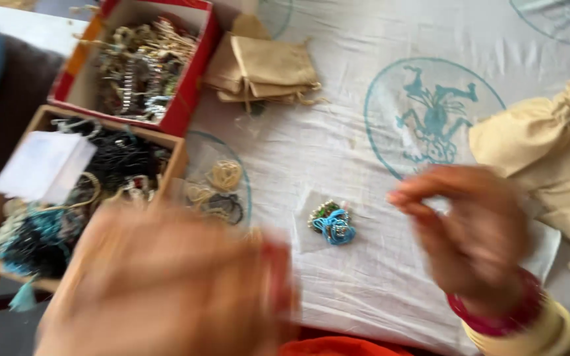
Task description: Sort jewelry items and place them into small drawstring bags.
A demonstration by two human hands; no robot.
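A small clear plastic packet with a blue corded, beaded ornament [332, 223] lies on the white printed cloth [364, 132] in the middle. My right hand [473, 234] hovers just right of it, fingers curled and pinched together, with red and cream bangles on the wrist; nothing shows in it. My left hand [166, 283] is very blurred at the lower left, close to the camera, over the cloth's near edge; its fingers cannot be made out. More packets of cream and dark bracelets [219, 191] lie left of the ornament.
A red cardboard box [192, 92] of mixed beaded jewellery stands at the top left. A brown box [176, 155] of dark and turquoise pieces with a white paper sits below it. Tan cloth pouches [265, 66] lie at the top; larger cream pouches [549, 151] at the right.
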